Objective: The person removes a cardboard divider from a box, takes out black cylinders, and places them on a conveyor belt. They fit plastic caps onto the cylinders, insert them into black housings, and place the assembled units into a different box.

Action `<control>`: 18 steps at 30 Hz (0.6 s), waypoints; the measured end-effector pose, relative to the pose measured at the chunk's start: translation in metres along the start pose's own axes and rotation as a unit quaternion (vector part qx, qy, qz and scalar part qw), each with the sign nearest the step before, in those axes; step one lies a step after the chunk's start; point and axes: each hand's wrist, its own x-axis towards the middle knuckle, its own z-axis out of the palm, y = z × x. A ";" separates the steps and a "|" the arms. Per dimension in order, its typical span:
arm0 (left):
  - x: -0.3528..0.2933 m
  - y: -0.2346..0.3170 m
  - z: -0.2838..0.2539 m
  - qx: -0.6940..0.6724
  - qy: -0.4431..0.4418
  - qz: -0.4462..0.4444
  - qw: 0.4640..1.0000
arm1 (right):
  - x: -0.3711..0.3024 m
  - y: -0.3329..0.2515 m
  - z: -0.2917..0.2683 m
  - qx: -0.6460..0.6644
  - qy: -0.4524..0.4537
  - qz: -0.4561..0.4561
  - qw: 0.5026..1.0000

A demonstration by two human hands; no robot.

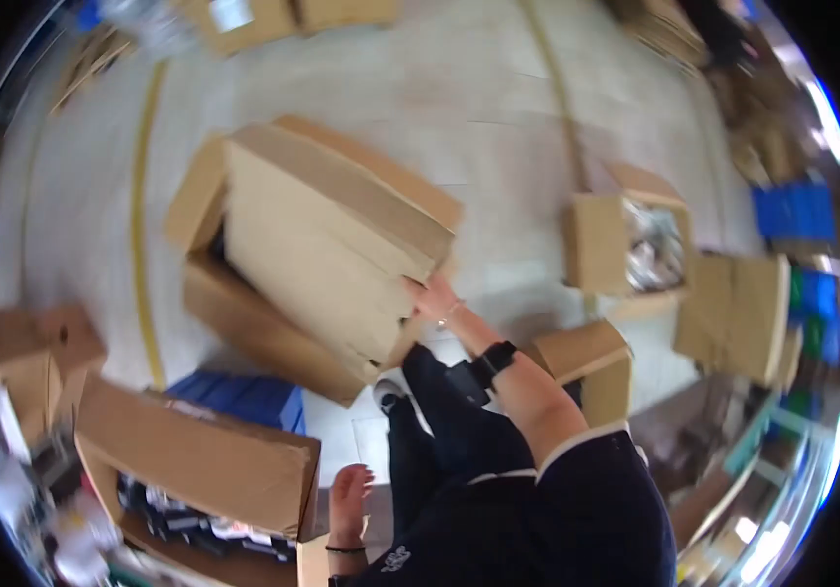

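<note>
Head view:
Right hand [431, 296]: arm stretched forward, fingers gripping the near corner of the flat cardboard stack [332, 240].
Stack: tilted, resting in the large open carton [263, 328] on the floor [459, 108].
Left hand [349, 501]: hangs low, fingers loosely open, holding nothing, just beside the open box of dark items [195, 460].
Blue crate [244, 396]: between the carton and that box.
</note>
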 end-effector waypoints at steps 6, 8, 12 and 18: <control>0.002 -0.015 0.019 0.126 -0.137 0.026 0.982 | -0.232 0.087 -0.163 0.317 0.297 -0.008 0.901; 0.001 -0.011 0.017 0.159 -0.161 0.049 0.973 | -0.308 0.127 -0.186 0.390 0.361 0.005 0.847; -0.004 0.008 0.034 0.226 -0.186 0.090 0.952 | -0.414 0.222 -0.203 0.616 0.470 -0.090 0.626; -0.002 0.003 0.112 0.332 -0.217 0.124 0.910 | -0.424 0.373 -0.262 0.723 0.519 -0.180 0.418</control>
